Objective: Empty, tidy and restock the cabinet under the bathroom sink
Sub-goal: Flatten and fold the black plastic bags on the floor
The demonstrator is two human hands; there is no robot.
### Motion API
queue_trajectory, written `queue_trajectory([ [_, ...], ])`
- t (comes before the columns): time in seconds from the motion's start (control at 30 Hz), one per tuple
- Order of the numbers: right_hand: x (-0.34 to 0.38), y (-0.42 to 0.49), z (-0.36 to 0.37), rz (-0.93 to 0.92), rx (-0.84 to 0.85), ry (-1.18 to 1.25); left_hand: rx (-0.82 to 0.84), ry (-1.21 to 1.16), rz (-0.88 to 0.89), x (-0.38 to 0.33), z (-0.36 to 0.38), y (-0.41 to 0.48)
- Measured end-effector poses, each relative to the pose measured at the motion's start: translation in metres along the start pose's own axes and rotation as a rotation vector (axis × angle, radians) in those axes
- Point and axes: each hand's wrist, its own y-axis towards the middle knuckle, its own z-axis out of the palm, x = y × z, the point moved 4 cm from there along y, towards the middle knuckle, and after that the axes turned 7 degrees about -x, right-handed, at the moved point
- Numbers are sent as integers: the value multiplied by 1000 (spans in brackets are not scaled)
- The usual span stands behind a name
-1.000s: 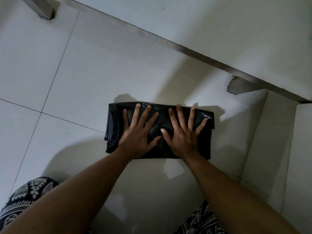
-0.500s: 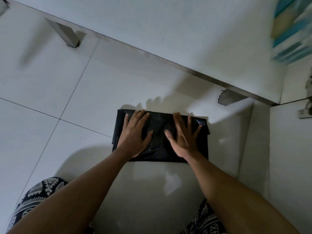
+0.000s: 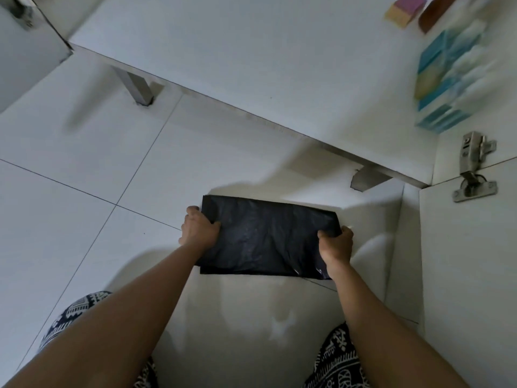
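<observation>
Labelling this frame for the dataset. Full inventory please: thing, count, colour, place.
plastic bag: 1, black, folded flat, centre of view
cabinet: 1, white, open, top of view
legs: 2, grey metal, under the cabinet's front edge
doors: 2, white, swung open, far left and far right
hinge: 1, silver, on the right door
packs: count unclear, blue and white, blurred, inside the cabinet, right
block: 1, pink and yellow, inside the cabinet, top right
floor: 1, white tiles, under everything
trousers: 1, black-and-white pattern, bottom edge
left hand: 1, grips the bag's left end
right hand: 1, grips the bag's right end
</observation>
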Motion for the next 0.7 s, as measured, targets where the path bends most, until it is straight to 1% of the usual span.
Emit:
queue_trajectory([
  [0.1,-4,7,0,151,47,157,50,13,-59,1,0,10],
  [0.17,-1,9,-3,205,91,171,69,9,-58,-2,-1,14],
  [0.27,3,5,-9,278,143,137,127,-104,-96,-6,-3,11],
  [0.3,5,2,-12,273,143,124,142,-124,-99,-6,-3,11],
  [0.37,10,-3,-16,200,121,124,148,-128,-70,-7,-7,8],
  [0.43,13,-8,-18,127,102,140,119,-129,-28,-10,-13,4],
  [0.53,16,-17,-22,74,90,160,94,-187,15,-15,-19,0],
  [0.7,30,-33,-36,22,93,199,189,-380,-28,-18,-26,-10],
])
